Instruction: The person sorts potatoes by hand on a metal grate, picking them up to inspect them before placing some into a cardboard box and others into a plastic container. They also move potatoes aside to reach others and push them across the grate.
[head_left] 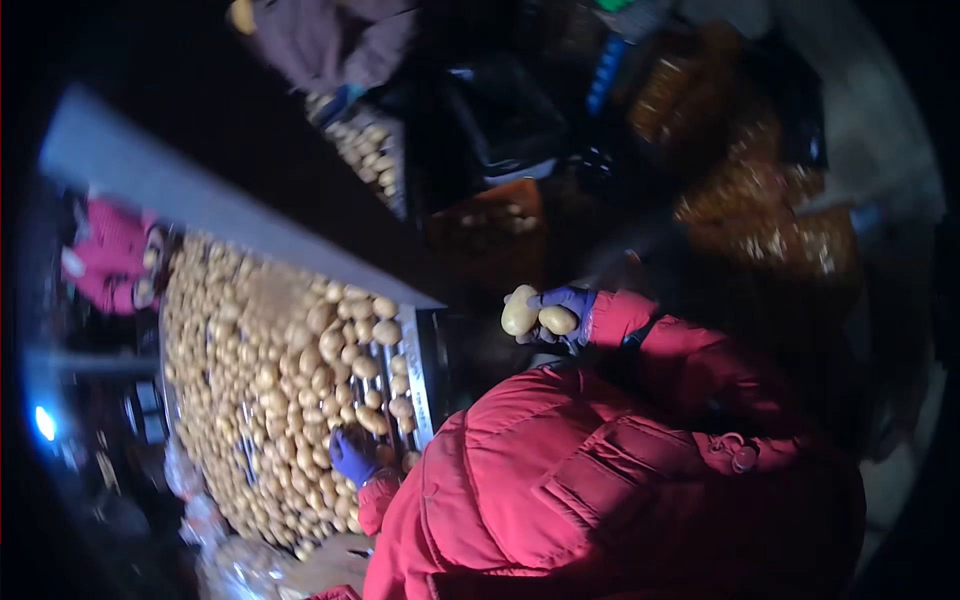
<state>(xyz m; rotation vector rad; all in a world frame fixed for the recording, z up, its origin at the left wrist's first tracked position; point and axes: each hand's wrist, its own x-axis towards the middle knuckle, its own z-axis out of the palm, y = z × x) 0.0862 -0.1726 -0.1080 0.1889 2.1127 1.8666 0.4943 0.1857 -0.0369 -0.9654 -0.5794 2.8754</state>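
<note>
Clasping two potatoes [519, 312] at the fingers of a partly curled right hand [568, 302], beyond the roller table's rim [418, 385]; reaching among its spread potatoes [272, 400] with left hand [352, 456], closure unclear.

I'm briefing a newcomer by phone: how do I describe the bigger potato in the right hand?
Find the red padded jacket, then follow its sleeve to the purple-gloved right hand, held away from the potato-covered table. That hand holds two potatoes. The larger potato is the paler one, farther from the sleeve than the smaller potato.
</note>
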